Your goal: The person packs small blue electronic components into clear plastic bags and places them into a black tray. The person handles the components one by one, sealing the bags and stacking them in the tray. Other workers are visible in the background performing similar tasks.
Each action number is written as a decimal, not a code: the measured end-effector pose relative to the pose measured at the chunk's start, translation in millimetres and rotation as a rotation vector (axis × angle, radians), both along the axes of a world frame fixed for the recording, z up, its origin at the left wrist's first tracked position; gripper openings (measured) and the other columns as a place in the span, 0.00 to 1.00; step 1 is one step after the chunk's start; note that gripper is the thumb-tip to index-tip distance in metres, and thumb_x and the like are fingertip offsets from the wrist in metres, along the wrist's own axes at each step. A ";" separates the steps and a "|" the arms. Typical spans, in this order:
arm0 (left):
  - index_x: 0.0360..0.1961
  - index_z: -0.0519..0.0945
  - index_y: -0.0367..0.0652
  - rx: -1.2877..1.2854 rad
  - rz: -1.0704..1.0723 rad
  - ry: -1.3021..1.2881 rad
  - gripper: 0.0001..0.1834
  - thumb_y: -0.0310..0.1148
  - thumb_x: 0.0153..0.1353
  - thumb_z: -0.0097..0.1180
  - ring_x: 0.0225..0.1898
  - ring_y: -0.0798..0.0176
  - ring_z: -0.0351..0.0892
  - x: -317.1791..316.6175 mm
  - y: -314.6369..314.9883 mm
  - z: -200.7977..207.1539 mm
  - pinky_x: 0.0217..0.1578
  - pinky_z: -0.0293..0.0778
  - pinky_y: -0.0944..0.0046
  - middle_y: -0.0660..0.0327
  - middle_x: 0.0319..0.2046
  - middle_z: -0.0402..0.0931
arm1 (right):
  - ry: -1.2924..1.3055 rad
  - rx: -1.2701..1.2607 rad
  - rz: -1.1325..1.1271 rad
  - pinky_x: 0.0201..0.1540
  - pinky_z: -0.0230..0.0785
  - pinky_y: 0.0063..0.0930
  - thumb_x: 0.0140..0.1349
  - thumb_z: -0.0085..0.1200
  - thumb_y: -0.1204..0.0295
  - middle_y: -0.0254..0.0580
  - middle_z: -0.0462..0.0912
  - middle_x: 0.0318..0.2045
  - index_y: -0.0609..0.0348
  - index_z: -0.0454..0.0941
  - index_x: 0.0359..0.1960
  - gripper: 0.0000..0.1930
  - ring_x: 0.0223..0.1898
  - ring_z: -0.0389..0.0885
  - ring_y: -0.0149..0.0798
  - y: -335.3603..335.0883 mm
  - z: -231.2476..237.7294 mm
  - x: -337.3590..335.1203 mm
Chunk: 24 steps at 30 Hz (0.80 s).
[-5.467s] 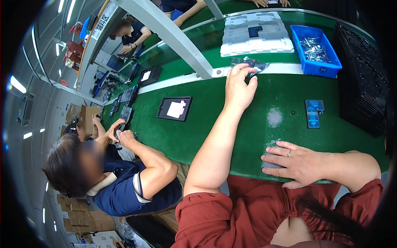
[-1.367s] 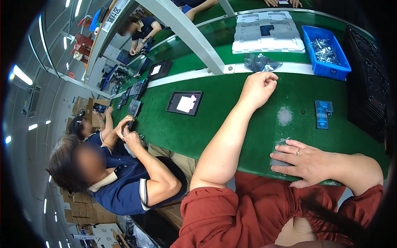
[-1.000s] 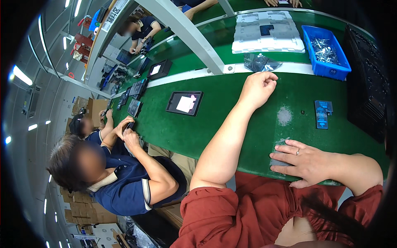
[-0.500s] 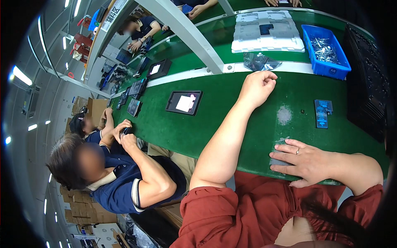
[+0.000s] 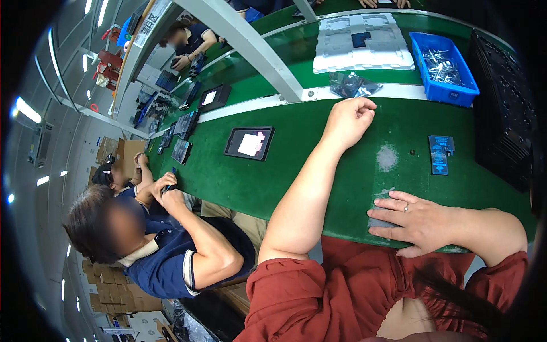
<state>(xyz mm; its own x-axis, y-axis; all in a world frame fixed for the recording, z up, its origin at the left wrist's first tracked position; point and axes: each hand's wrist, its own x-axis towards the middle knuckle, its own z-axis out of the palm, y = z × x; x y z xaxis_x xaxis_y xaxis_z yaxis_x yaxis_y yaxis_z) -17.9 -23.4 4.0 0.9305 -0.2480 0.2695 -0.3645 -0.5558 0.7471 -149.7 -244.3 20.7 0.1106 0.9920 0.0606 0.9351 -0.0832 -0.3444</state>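
Observation:
My left hand (image 5: pixel 348 121) rests on the green work mat (image 5: pixel 319 188) near the far rail, its fingers curled into a loose fist. No object shows in it. Just beyond its knuckles lies a dark, crumpled plastic bag (image 5: pixel 352 85). Near the table's front edge my right hand (image 5: pixel 413 219) lies flat with the fingers spread, a ring on one of them. Under its fingertips shows a grey patch (image 5: pixel 380 221); whether it is a thin piece or worn mat I cannot tell. Farther right lies a flat black battery pack (image 5: pixel 439 157) with blue print.
A blue bin (image 5: pixel 448 71) of small metal parts stands beyond the rail, beside a white moulded tray (image 5: pixel 364 48). Stacked black trays (image 5: pixel 501 114) rise at the right. A black tray with a white sheet (image 5: pixel 249 142) lies left. A co-worker (image 5: pixel 188 239) sits close on my left.
The whole view has shifted slightly to the left. My two hands keep their places on the mat. The co-worker's hands at the left have moved a little.

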 end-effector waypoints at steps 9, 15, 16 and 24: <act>0.42 0.82 0.39 0.006 0.000 0.066 0.11 0.29 0.58 0.57 0.32 0.71 0.79 -0.5 2.5 3.0 0.37 0.75 0.70 0.62 0.31 0.82 | 0.018 0.012 0.014 0.71 0.41 0.51 0.55 0.58 0.54 0.52 0.59 0.67 0.56 0.62 0.65 0.37 0.69 0.53 0.52 -2.6 -8.6 -0.3; 0.42 0.82 0.39 0.019 -0.001 0.076 0.11 0.28 0.58 0.57 0.33 0.71 0.79 -1.5 1.3 4.4 0.37 0.75 0.70 0.62 0.30 0.82 | 0.016 0.008 0.012 0.71 0.40 0.51 0.55 0.57 0.55 0.52 0.59 0.67 0.56 0.63 0.64 0.37 0.69 0.53 0.51 -3.1 -10.6 -1.0; 0.42 0.82 0.39 0.014 -0.001 0.082 0.11 0.28 0.58 0.57 0.33 0.71 0.79 -1.4 1.3 4.1 0.37 0.75 0.70 0.62 0.30 0.82 | 0.013 0.010 0.011 0.71 0.40 0.51 0.55 0.57 0.54 0.52 0.59 0.67 0.56 0.63 0.64 0.36 0.69 0.53 0.51 -3.2 -10.0 -1.0; 0.41 0.82 0.39 0.010 -0.006 0.057 0.10 0.28 0.58 0.57 0.32 0.72 0.79 0.9 2.6 -1.0 0.37 0.75 0.70 0.62 0.31 0.82 | 0.000 0.006 0.012 0.71 0.42 0.51 0.55 0.57 0.54 0.52 0.60 0.66 0.56 0.63 0.64 0.36 0.69 0.53 0.51 -3.0 -7.6 -1.3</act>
<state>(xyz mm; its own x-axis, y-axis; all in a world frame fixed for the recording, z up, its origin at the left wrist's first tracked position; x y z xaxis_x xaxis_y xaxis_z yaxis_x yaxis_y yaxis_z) -16.9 -20.8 3.0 0.9427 -0.2564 0.2134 -0.3249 -0.5612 0.7613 -151.0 -247.3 13.1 0.0982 0.9929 0.0664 0.9362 -0.0696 -0.3446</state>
